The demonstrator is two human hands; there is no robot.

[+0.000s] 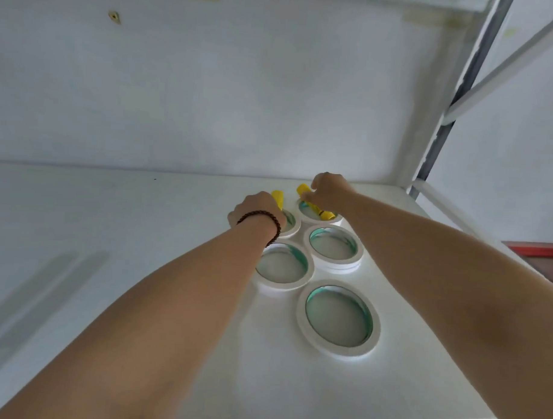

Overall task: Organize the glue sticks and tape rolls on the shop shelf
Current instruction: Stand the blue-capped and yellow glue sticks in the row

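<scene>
Gripping one glue stick (315, 203), the right hand (329, 190) could bump the tape roll (320, 214); the left hand (257, 210) grips another stick (278, 197).

A: left hand (256, 210) covers most of the back-left tape roll (292, 224). Only its right rim shows.
B: the glue stick (277, 198) there?
A: yellow top pokes out above the knuckles, rest hidden. Can't tell if it stands in the roll or behind it.
B: right hand (327, 192)?
A: fingertips curl out of sight over the second glue stick (316, 204); its middle is covered, so the grip is unclear.
B: edges?
A: both forearms cut off at the bottom and right of the frame. Red strip (540, 250) at right edge cropped, can't identify. Grey streaks (43, 292) lower left are blurred.
</scene>
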